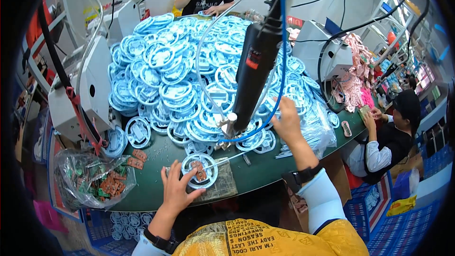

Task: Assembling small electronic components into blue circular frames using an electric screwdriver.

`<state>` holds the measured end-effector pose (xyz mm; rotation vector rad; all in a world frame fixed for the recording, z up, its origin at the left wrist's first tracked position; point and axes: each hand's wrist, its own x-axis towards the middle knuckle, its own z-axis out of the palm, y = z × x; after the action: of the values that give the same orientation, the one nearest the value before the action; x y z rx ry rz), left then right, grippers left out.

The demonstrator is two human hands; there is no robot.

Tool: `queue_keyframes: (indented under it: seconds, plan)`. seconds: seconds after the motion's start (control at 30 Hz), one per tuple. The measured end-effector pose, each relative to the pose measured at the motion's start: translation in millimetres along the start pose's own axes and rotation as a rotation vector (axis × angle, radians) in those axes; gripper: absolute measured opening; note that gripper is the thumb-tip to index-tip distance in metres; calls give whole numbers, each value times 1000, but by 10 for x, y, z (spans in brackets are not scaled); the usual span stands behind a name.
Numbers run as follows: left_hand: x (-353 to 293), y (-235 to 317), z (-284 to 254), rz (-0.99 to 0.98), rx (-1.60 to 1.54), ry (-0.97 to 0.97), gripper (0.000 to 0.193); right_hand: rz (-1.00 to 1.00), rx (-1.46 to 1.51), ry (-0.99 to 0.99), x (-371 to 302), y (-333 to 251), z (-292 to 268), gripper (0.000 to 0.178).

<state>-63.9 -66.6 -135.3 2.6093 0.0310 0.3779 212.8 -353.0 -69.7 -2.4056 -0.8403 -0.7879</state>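
Observation:
In front of me a light blue round plastic part [212, 180] lies on a worn grey pad [226, 178]. A small brown circuit board [201, 172] sits in its middle. My left hand [177, 187] grips the part's left side, a fingertip by the board and the thumb on the lower rim. My right hand [287, 122] is raised with fingers apart, holding nothing that I can see, beside a blue hose. Left of it hangs a black electric screwdriver [256, 66], tip down. A thin pale tube runs from near the tip toward the board.
A large heap of light blue round parts [175, 61] covers the green table [156, 180]. At left lies a plastic bag of circuit boards [102, 180], with loose boards [137, 158] beside it. Grey machines [83, 92] flank the heap. Two other people work across and to the right.

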Motion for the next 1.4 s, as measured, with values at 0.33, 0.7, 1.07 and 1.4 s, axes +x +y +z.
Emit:
queue_keyframes:
  seconds: [0.33, 0.7, 1.07, 1.4]
  plan:
    - [114, 205, -35, -9, -185, 70, 46, 478, 509, 163, 416, 23, -34, 9]
    - [145, 232, -354, -13, -233, 192, 53, 522, 813, 286, 156, 375, -89, 44]
    - [-986, 133, -1274, -91, -233, 469, 47, 399, 826, 260, 736, 314, -328, 26]
    - [-750, 72, -1406, 35, -495, 642, 48, -29, 537, 728, 489, -399, -1159, 24]
